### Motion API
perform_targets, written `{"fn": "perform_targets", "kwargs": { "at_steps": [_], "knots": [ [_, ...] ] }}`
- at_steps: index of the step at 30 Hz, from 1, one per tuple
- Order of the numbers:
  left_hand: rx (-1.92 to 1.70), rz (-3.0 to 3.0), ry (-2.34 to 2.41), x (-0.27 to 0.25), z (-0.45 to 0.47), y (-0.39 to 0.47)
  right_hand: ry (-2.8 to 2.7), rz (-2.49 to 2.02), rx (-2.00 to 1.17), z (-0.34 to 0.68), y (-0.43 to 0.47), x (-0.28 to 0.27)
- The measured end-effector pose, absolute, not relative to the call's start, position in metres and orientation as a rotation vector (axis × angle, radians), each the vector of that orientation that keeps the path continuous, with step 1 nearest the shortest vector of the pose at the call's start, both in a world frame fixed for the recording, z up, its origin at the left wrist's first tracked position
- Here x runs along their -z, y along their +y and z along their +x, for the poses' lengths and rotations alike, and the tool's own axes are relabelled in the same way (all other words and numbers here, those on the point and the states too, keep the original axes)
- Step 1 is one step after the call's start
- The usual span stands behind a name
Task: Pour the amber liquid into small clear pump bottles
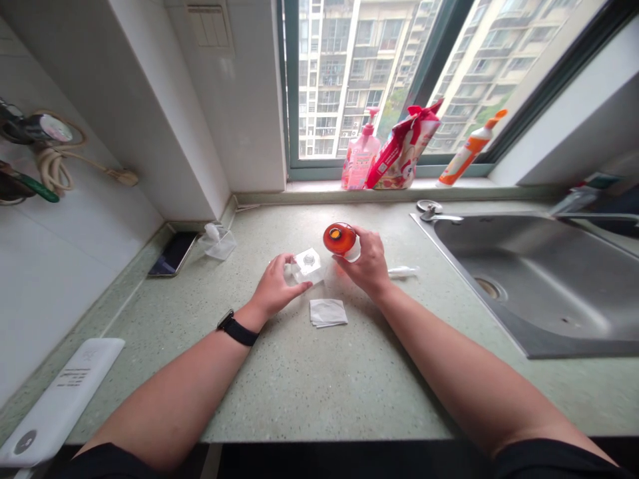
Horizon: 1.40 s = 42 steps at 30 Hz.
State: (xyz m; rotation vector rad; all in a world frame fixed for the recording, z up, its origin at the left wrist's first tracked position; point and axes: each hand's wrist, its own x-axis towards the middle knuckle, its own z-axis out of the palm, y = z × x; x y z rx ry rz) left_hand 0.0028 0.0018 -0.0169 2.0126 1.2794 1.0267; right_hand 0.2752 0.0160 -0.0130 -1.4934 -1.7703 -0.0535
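Twelve taken as straight away from the wearer. On speckled green worktop point(269, 386), far left toward eight: long white block point(64, 402) with printing. Up near ten: dark-screened phone point(174, 254), flat; just beside it, clear tissue holder point(219, 245).

Next, left hand point(275, 285), black watch point(239, 328) at wrist: thumb and fingers curled in, gripping small clear box point(308, 262) by its sides, at two from the hand. Pale top up, round mark in the middle.

At five to six from the box: folded white tissue point(328, 313), flat on worktop, nearer left thumb than right.

At two from the box, near but apart: round orange-red vessel point(337, 241), gripped by the side in right hand point(368, 261), at ten from that hand. Round face, yellow-orange centre, toward the camera; long axis apparently toward the viewer, length hidden. Cannot tell whether touching worktop. From right thumb, box at nine.

Past right hand, between three and four: slim white item point(403, 272), partly hidden. Far right: steel sink point(544, 256).
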Motion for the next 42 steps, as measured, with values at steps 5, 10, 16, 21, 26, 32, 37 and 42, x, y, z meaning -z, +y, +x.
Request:
{"fn": "perform_targets", "kwargs": {
  "at_steps": [5,10,16,21,26,32,37,42],
  "knots": [
    [-1.128,2.040,1.261,0.012,0.004,0.000,-1.784,-1.477,0.066,0.276,0.016,0.013],
    [-1.189,2.062,1.251,0.010,0.004,-0.001,-1.804,-1.498,0.083,0.274,0.017,0.013],
    [-1.188,2.075,1.259,0.006,0.003,-0.002,-1.816,-1.509,0.113,0.272,0.016,0.010],
    [-1.176,2.091,1.257,0.004,0.003,-0.003,-1.824,-1.512,0.122,0.271,0.014,0.009],
    [-1.178,2.084,1.248,0.004,0.003,-0.003,-1.839,-1.515,0.106,0.271,0.013,0.008],
    [-1.178,2.102,1.223,0.004,0.003,-0.003,-1.819,-1.486,0.171,0.269,0.012,0.009],
    [-1.195,2.123,1.200,0.007,0.003,-0.002,-1.780,-1.405,0.282,0.270,0.016,0.017],
    [-1.205,2.144,1.175,0.009,0.002,0.000,-1.772,-1.353,0.362,0.271,0.019,0.022]
  ]
}}
